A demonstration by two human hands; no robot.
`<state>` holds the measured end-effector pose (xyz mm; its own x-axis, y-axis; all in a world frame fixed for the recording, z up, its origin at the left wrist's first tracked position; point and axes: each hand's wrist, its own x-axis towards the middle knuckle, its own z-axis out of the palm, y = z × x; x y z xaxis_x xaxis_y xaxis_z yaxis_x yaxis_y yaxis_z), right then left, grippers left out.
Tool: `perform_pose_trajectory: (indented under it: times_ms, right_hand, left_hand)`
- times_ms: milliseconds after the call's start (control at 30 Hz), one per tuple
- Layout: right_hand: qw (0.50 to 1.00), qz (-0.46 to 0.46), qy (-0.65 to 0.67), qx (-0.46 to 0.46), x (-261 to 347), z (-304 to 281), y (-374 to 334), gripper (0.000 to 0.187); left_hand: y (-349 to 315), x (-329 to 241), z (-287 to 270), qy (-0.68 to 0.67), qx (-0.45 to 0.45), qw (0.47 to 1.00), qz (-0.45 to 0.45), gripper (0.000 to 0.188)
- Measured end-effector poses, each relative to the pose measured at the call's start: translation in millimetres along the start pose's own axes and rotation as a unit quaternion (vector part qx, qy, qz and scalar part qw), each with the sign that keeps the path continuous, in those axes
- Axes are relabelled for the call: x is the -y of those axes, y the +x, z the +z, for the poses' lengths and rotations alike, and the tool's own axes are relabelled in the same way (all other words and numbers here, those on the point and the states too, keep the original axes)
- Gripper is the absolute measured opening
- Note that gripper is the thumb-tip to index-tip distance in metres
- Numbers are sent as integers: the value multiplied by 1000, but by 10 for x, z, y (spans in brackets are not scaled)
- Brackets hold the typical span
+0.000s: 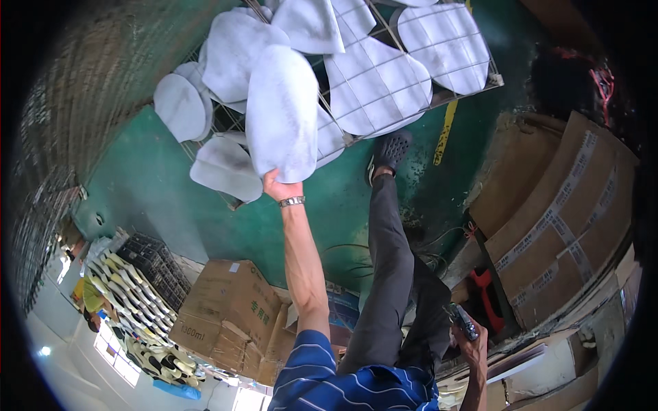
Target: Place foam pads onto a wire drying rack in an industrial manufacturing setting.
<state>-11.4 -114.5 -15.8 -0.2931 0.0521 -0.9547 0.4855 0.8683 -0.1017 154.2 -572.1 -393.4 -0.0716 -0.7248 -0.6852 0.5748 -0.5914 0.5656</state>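
My left hand (279, 188), with a metal-banded watch on its wrist, grips the near end of a long, rounded white sheet (282, 113). The sheet looks stiff and lies across the wire mesh rack (370, 135). Around it are several more white sheets, some flat under the mesh grid, such as the white sheet (377, 85) to its right. Low on the right, my right hand (471, 342) is closed around a small dark hand tool (463, 322) with metallic parts. Its exact kind I cannot make out.
Large cardboard (569, 226) with tape strips stands on the right. A carton (226, 315), a black crate (154, 264) and stacked pale curved pieces (130, 294) are at lower left, near another person (92, 298). Yellow tape (445, 133) marks the green floor (164, 198). Wire mesh rises at far left.
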Motion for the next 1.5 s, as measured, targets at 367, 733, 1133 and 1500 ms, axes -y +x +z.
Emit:
perform_pose_trajectory:
  times_ms: [367, 733, 1133, 1500]
  right_hand:
    - [998, -47, 10, -48, -197, -29, -312, 47]
    - [923, -177, 173, -295, -1648, -415, -2557, 47]
    - [639, -30, 406, -653, -3590, -87, -4815, 48]
    - [617, -30, 457, -640, -4160, 213, -5125, 52]
  left_hand:
    - [-273, 390, -1247, 779, -103, 615, -59, 88]
    - [-2824, 943, 672, 780, 280, 557, -60, 66]
    - [-4069, 1129, 1190, 834, 339, 376, -222, 42]
    - [-5022, 1440, 1238, 869, 410, 214, -176, 55]
